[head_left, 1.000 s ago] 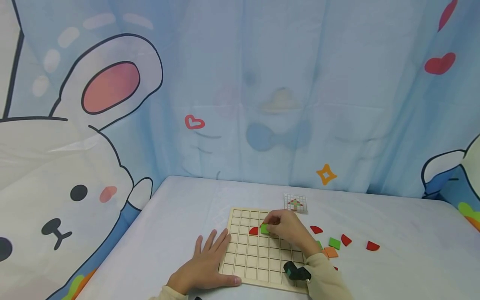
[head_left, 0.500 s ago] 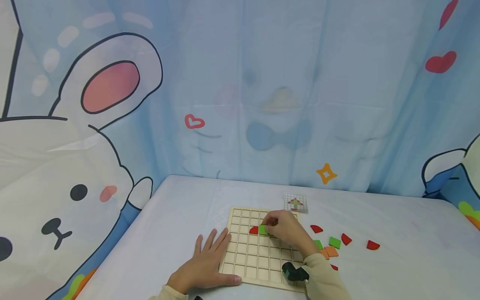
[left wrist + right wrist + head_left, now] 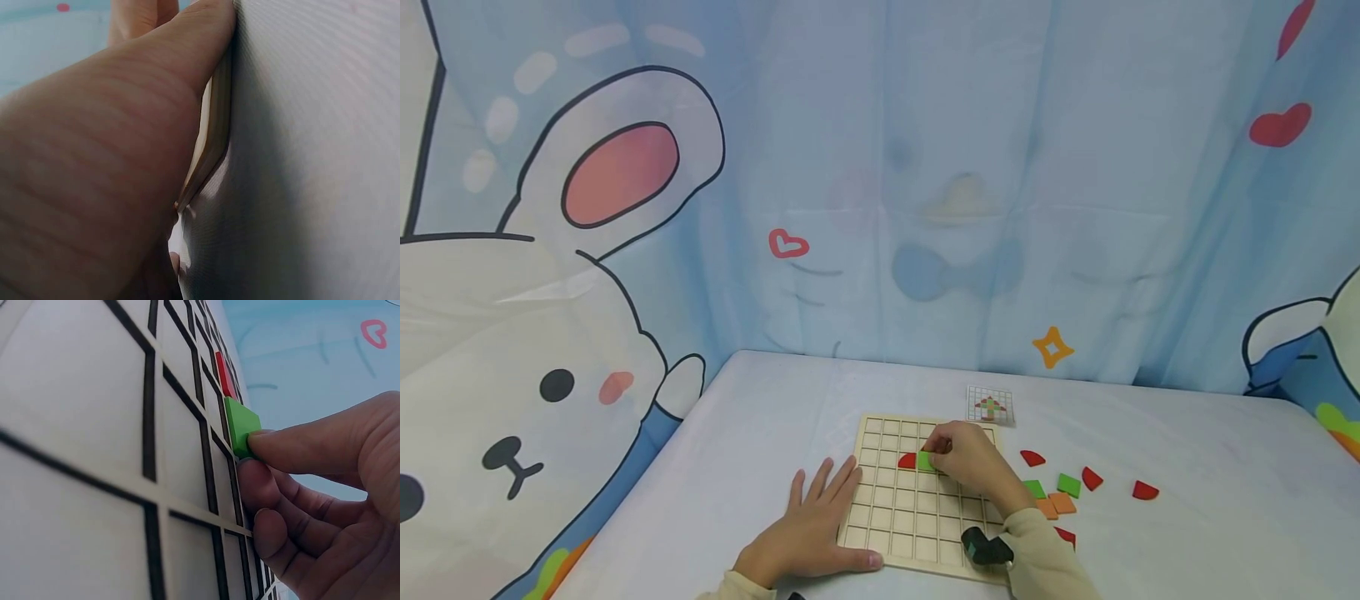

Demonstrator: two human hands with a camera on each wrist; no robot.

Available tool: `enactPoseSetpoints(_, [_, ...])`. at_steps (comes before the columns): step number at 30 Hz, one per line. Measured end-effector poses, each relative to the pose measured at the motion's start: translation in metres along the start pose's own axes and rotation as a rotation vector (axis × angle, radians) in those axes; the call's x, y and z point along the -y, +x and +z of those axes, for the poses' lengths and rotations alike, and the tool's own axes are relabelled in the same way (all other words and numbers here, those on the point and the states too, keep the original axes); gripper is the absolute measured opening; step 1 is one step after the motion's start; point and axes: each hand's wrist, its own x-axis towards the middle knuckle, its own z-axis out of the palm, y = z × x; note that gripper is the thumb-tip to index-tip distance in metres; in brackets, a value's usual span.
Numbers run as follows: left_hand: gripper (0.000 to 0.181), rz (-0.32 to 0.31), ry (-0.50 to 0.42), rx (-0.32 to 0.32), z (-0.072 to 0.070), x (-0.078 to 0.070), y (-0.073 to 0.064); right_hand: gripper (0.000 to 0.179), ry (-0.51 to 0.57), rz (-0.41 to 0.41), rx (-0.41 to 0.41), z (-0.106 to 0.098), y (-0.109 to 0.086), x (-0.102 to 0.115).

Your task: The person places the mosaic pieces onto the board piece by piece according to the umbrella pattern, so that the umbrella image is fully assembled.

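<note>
The right hand (image 3: 973,458) holds a green tile (image 3: 926,461) in a narrow pinch, thumb pressed to the tile, over the upper-middle cells of the wooden grid board (image 3: 905,523). The tile sits just beside a red quarter-round tile (image 3: 907,461) on the board; whether it lies fully down in its cell cannot be told.

The left hand (image 3: 808,533) is spread wide — fingertips at the board's left edge, thumb at its near-left corner.

Right of the board, on the white-covered worktop (image 3: 1225,508), lie loose red pieces (image 3: 1146,491), green squares (image 3: 1069,486) and orange squares (image 3: 1062,503) — some partly behind the right arm. A printed pattern card (image 3: 990,405) lies just beyond the board's far edge.
</note>
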Motion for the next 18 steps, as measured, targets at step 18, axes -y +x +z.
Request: enactPoseSetpoints(18, [0.121,-0.019,0.021,0.012,-0.0028,-0.0050,-0.0021,0.014,-0.044,-0.034,0.004,-0.0002,-0.0006,0.0021])
